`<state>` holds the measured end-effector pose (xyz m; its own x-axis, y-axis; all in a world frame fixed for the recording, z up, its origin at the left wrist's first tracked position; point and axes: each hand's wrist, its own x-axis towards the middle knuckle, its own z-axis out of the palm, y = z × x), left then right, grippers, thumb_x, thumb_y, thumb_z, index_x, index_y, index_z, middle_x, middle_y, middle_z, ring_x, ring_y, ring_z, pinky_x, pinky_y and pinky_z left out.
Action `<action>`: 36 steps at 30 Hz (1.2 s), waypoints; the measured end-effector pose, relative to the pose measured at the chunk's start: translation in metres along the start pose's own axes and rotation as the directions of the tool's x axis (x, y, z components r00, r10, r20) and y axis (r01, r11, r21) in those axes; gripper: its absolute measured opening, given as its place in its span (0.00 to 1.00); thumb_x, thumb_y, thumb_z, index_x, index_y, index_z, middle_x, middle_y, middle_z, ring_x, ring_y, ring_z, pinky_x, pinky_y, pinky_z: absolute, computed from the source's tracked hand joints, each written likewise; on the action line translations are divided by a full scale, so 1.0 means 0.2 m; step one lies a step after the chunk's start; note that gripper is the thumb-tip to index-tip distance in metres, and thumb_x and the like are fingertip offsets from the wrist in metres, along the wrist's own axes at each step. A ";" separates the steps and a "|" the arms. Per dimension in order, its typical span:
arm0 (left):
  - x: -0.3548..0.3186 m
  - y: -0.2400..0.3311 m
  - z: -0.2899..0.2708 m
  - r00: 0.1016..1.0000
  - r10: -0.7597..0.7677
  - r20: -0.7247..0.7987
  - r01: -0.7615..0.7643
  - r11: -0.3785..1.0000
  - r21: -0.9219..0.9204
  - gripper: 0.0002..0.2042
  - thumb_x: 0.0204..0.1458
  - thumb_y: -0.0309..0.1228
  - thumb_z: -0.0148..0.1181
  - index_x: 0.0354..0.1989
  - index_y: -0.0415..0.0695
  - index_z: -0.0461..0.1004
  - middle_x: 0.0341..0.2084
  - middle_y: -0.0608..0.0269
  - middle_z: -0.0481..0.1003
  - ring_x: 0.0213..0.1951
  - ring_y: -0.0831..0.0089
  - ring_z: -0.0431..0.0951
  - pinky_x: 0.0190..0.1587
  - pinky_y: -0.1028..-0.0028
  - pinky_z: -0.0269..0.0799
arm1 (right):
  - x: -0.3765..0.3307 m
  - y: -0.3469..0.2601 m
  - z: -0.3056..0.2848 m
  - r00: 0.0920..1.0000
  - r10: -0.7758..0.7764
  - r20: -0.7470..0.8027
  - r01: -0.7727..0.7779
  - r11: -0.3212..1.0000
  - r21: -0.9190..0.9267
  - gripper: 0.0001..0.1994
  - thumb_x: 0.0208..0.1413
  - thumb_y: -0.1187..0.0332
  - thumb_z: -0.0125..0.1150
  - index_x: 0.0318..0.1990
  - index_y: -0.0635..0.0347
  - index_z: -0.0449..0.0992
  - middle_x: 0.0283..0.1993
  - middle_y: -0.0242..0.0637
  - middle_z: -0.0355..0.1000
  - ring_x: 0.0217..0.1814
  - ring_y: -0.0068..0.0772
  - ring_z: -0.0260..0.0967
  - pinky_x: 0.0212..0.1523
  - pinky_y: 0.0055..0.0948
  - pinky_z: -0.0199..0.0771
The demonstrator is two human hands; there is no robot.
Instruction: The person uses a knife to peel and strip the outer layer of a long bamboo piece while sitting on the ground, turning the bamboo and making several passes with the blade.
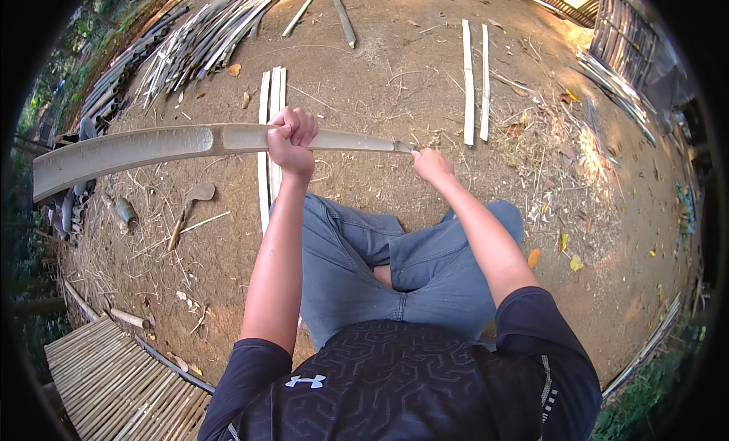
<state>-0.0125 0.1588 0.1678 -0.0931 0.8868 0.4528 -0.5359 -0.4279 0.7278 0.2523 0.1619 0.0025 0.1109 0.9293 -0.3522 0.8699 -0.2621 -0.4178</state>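
Note:
A long split bamboo piece [144, 151] stretches across in front of me, raised off the ground, its pale hollow inner side facing up and a node ridge showing left of my grip. My left hand [291, 140] is wrapped in a fist around its middle. At its narrow right end my right hand [433, 166] is closed, with a small dark part just beside the fingers that is too small to make out. Beneath the bamboo lie pale bamboo strips [264, 111], side by side on the ground. My legs are folded under my forearms.
A wide-bladed tool with a wooden handle [182, 216] and a bottle [125, 212] lie at left. Two pale strips [468, 84] lie ahead. A big heap of split bamboo [205, 42] is at far left, a slatted bamboo platform [121, 376] near left, and shavings [547, 156] at right.

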 end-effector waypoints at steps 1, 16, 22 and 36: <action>0.01 0.00 -0.01 1.000 0.005 -0.002 -0.004 1.000 0.017 0.10 0.43 0.33 0.41 0.16 0.48 0.49 0.11 0.72 0.50 0.16 0.81 0.46 0.20 0.75 0.46 | -0.02 -0.02 -0.01 0.996 -0.081 -0.046 0.080 0.996 -0.031 0.19 0.68 0.54 0.41 0.44 0.53 0.79 0.39 0.52 0.78 0.44 0.51 0.76 0.46 0.49 0.75; 0.04 -0.09 0.07 0.966 0.091 -0.242 -0.083 0.996 0.044 0.11 0.50 0.32 0.38 0.17 0.49 0.48 0.12 0.72 0.48 0.16 0.80 0.45 0.19 0.74 0.43 | 0.01 0.66 0.44 0.981 0.189 -0.051 -0.146 0.879 0.455 0.25 0.66 0.46 0.41 0.38 0.60 0.76 0.27 0.41 0.74 0.25 0.40 0.70 0.28 0.40 0.68; 0.05 -0.04 -0.11 0.889 0.157 -0.430 -0.119 0.986 0.114 0.12 0.52 0.34 0.38 0.17 0.51 0.49 0.11 0.71 0.47 0.14 0.79 0.43 0.17 0.72 0.41 | -0.13 0.47 0.48 0.933 0.245 0.265 -0.359 0.573 0.737 0.26 0.66 0.42 0.38 0.43 0.56 0.72 0.19 0.27 0.62 0.11 0.21 0.52 0.11 0.26 0.48; -0.26 -0.09 -0.03 0.841 0.223 -0.493 -0.240 0.970 0.029 0.12 0.52 0.29 0.41 0.17 0.48 0.52 0.11 0.74 0.50 0.14 0.83 0.45 0.16 0.75 0.40 | -0.21 0.53 0.48 0.946 0.130 0.297 -0.299 0.702 0.646 0.19 0.65 0.45 0.44 0.47 0.49 0.70 0.23 0.28 0.64 0.13 0.20 0.53 0.11 0.21 0.45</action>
<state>-0.0028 0.1207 0.1283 -0.6116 0.7363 0.2894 -0.4729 -0.6335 0.6124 0.2929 0.0711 -0.1078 0.0757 0.7679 -0.6361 0.2668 -0.6303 -0.7291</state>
